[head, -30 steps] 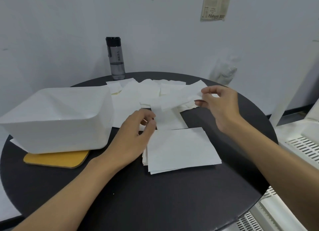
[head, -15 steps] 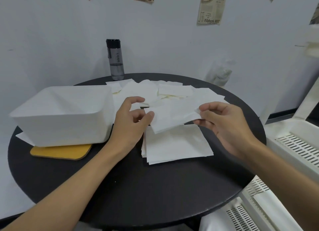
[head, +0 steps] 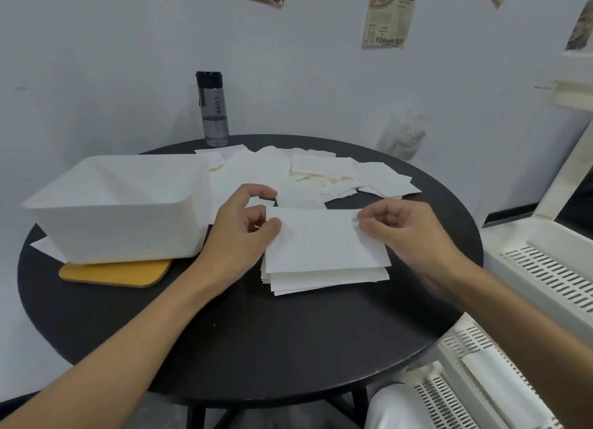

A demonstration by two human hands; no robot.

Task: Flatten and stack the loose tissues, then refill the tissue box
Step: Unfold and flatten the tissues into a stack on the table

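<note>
Both hands were pinching the short ends of a flat white rectangular tissue sheet (head: 316,239), left hand (head: 239,233) and right hand (head: 406,233) pulling it taut, probably so it would land square on the neat white tissue stack (head: 327,279) on the round black tabletop (head: 256,348). The sheet looked thin, smooth, barely creased. The loose white tissues (head: 321,172) lay scattered behind, and the white plastic tissue box (head: 122,207) sat open at left.
</note>
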